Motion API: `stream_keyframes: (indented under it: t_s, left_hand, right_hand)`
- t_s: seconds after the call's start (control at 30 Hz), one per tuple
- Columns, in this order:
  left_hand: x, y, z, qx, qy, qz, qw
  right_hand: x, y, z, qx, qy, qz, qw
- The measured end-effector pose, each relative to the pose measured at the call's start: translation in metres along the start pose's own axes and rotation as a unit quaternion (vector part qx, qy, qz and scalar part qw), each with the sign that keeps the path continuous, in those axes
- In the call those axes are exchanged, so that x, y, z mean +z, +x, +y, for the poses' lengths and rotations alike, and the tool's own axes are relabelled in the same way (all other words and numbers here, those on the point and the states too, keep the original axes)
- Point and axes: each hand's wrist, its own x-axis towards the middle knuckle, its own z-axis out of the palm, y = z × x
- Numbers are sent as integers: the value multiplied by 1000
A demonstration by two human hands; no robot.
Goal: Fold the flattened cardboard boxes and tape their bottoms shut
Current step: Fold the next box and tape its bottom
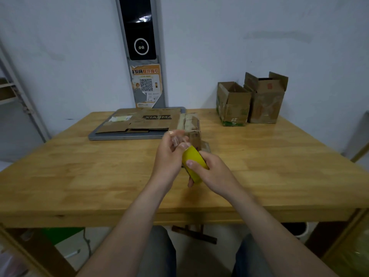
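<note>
While right hand (212, 169) grips yellow tape roll (194, 161), left hand (169, 154) pinches clear tape end (176, 137) above wooden table (79, 166); small box (191, 125) just behind hands

flattened cardboard (148, 121): "XIA MA" in a black band | orange poster (146, 84): "取件指引" above a QR code

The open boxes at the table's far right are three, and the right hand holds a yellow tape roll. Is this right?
Not quite: the head view shows only two there, a short box and a tall box. The right hand holds the yellow tape roll.
</note>
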Motion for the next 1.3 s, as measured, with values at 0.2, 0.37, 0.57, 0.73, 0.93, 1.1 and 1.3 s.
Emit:
stream_keyframes:
  t_s: [0.2,0.37,0.57,0.73,0.93,1.1,1.3]
  left_hand:
    - [-6,-5,1,-28,-44,1,999]
    - [-29,7,14,-95,-37,-19,995]
    - [-45,25,22,-94,-32,-27,995]
    - [-52,43,23,-125,51,-103,985]
    - [-54,63,28,-103,137,-111,979]
    - [-60,75,33,-98,84,-105,986]
    - [-68,92,38,-84,86,-78,990]
  right_hand:
    - [-3,-5,-21,-11,-69,3,998]
    - [-17,-5,-32,-22,-196,-35,980]
    - [-39,4,-45,-37,-260,-77,962]
    - [-56,20,-52,-90,-348,-83,929]
    - [-69,42,-57,-129,-389,-114,905]
    - [-79,63,-60,-120,-406,-111,899]
    - [-95,94,-49,-27,-435,-67,898]
